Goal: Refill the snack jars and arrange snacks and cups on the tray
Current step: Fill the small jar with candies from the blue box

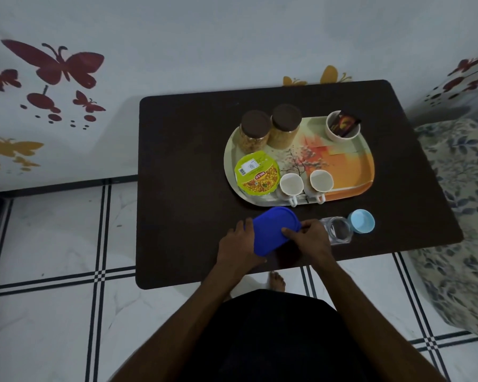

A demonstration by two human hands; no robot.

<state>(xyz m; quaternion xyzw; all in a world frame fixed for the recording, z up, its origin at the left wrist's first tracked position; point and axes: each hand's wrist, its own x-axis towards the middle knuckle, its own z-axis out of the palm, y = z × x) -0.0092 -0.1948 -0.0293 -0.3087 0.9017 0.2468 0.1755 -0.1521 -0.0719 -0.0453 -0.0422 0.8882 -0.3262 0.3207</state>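
Both hands hold a smooth blue oval lid [273,230] over the near edge of the dark matte table [182,166]: the left hand [239,244] wraps its left rim, and the right hand [311,238] pinches its right side with thumb on top. Just right lies a clear plastic jar [338,230] on its side, touching a round pale-blue cap [361,221]. On the glossy printed tray [351,166] stand two brown-lidded snack jars [255,133], a foil-topped noodle cup [257,172], two white mugs [291,185] and a white bowl [342,130].
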